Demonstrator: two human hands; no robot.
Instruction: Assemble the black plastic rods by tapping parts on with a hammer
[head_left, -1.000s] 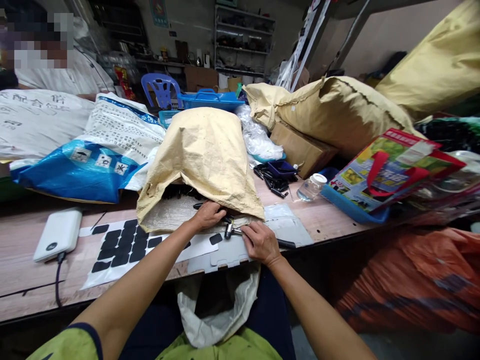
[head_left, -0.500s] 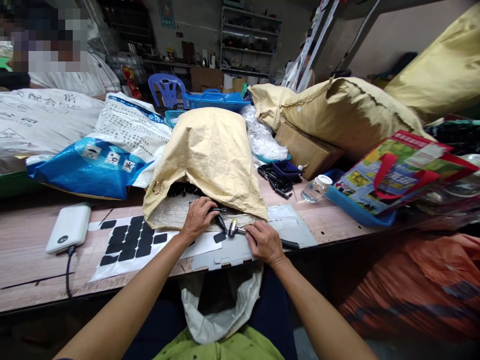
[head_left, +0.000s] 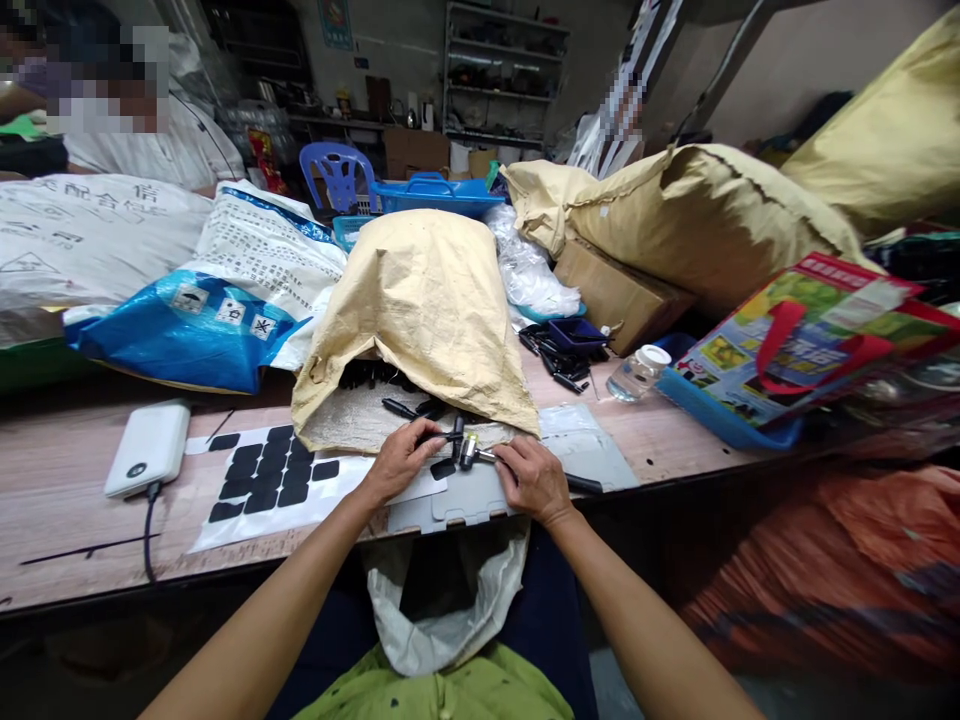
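Note:
My right hand (head_left: 534, 480) is closed around the metal shaft of a small hammer (head_left: 469, 452); its head points left and its black handle sticks out to the right. Close to the hammer head, my left hand (head_left: 405, 460) pinches a slim black pen-like piece (head_left: 453, 435). What exactly that piece is cannot be made out. Behind both hands lies a tan paper sack (head_left: 431, 300), its mouth facing me. More black pen-like pieces (head_left: 399, 408) spill from this mouth, and others sit dark inside it. Grey cardboard (head_left: 480, 503) lies beneath the hands.
Left of my hands lies a sheet of black stickers (head_left: 262, 480), with a white power bank (head_left: 148, 450) beyond. At right stand a clear jar (head_left: 637, 375) and a blue tray (head_left: 705, 415) under a shopping bag (head_left: 795, 340). A person in white (head_left: 150, 150) is at far left.
My left hand has drawn back from the sack's mouth toward me, bringing a black pen-like piece beside the hammer head. My right hand keeps its hold on the hammer.

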